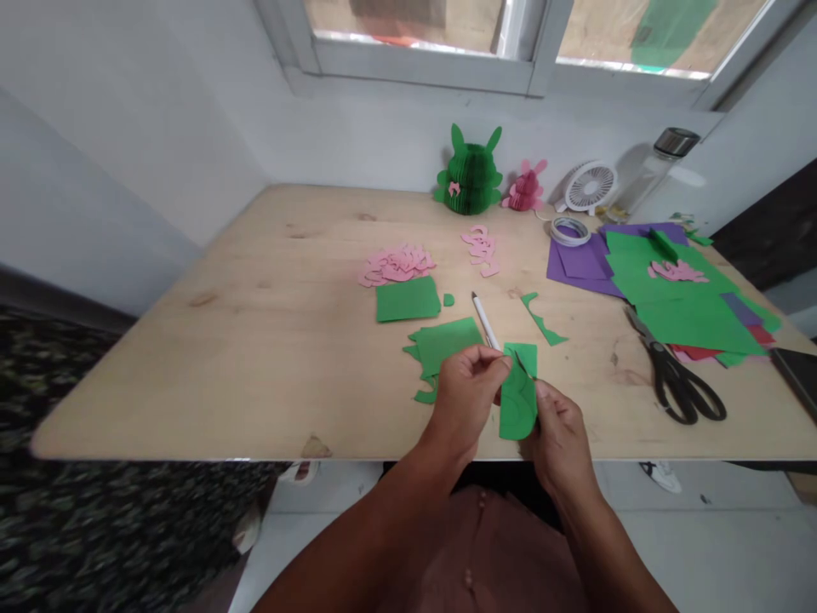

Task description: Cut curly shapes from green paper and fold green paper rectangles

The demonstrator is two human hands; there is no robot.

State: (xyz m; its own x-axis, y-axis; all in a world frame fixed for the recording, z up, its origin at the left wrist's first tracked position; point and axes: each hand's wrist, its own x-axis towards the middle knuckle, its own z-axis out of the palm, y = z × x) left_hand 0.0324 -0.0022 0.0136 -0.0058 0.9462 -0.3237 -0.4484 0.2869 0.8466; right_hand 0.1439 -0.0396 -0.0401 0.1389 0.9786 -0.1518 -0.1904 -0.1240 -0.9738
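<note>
A green paper piece (517, 410) with faint drawn curves is held upright over the table's front edge. My left hand (465, 390) pinches its upper left side between thumb and fingers. At its right side is my right hand (557, 426), closed on small scissors (522, 364), whose blades cross the paper's upper part; the handles are mostly hidden by the fingers. Just behind my left hand lie a white pen (485, 319) and green paper pieces (448, 342) with ragged scraps.
Pink cutouts (399, 264) and a green sheet stack (407, 300) lie left of centre. Green (471, 179) and pink (527, 187) paper figures, a fan (588, 187) and a bottle (651, 174) stand at the back. Black scissors (677, 379) and coloured sheets (682, 294) are right.
</note>
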